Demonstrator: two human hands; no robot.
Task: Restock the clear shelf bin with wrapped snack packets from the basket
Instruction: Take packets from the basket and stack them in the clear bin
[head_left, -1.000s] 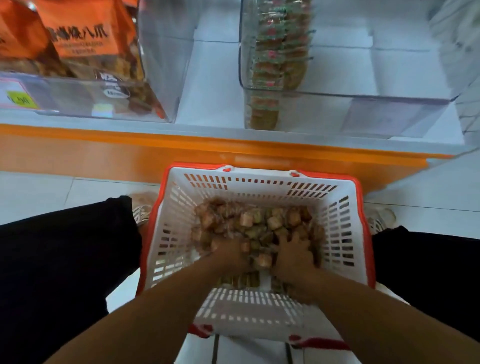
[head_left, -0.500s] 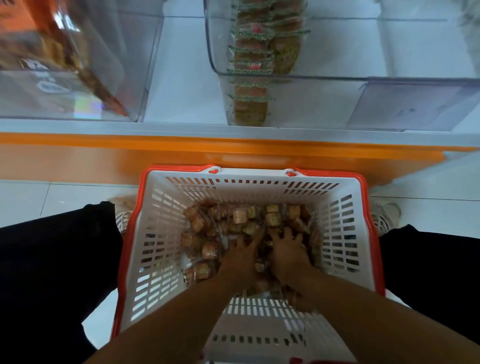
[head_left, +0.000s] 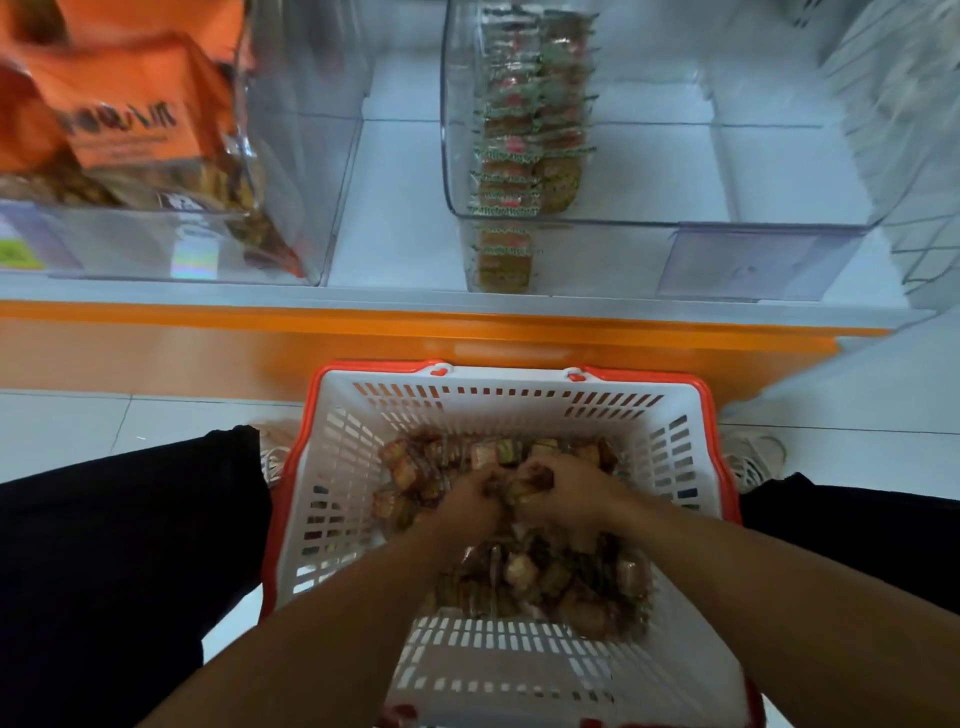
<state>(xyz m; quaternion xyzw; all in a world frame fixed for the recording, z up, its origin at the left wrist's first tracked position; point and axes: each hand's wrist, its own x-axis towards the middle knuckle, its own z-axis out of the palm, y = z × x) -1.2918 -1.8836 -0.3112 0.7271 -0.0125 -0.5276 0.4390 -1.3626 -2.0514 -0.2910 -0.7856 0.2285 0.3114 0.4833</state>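
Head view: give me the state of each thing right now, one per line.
Basket: on the floor, part full of packets.
Left hand: curled round packets.
Right hand: curled round packets.
Clear bin: open-topped, mostly bare, one row of packets at its left.
Left bin: holds orange bags.

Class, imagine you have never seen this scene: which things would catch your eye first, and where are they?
First, the white basket with a red rim at bottom centre, where the left hand and right hand gather wrapped snack packets. Above it, the clear shelf bin holds one stacked row of packets along its left side. At upper left, orange snack bags fill a neighbouring bin.
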